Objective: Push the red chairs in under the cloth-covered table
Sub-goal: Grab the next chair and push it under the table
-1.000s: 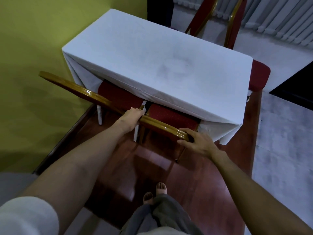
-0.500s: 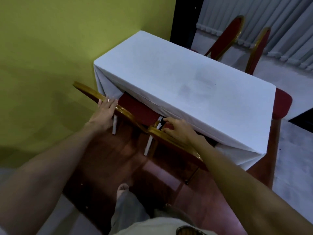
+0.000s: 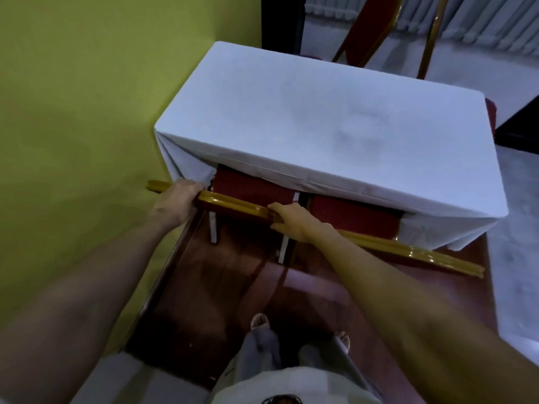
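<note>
A table under a white cloth (image 3: 306, 121) stands against the yellow wall. Two red chairs with gold frames sit side by side at its near edge. The left chair's red seat (image 3: 250, 185) is partly under the cloth, and its gold backrest rail (image 3: 233, 202) runs in front of me. My left hand (image 3: 178, 199) grips the left end of that rail. My right hand (image 3: 291, 221) grips its right end, where it meets the right chair's rail (image 3: 414, 252). The right chair's seat (image 3: 353, 214) also reaches under the cloth.
Two more red chairs (image 3: 367, 33) stand beyond the table's far side, and another red seat (image 3: 491, 112) shows at its right end. The yellow wall (image 3: 87, 112) is close on the left. I stand on a dark wooden platform (image 3: 233, 293), with grey floor to the right.
Both hands moved left from the right chair's rail to the left chair's rail. The left hand now grips its left end, the right hand its right end. The view shifted left too.
</note>
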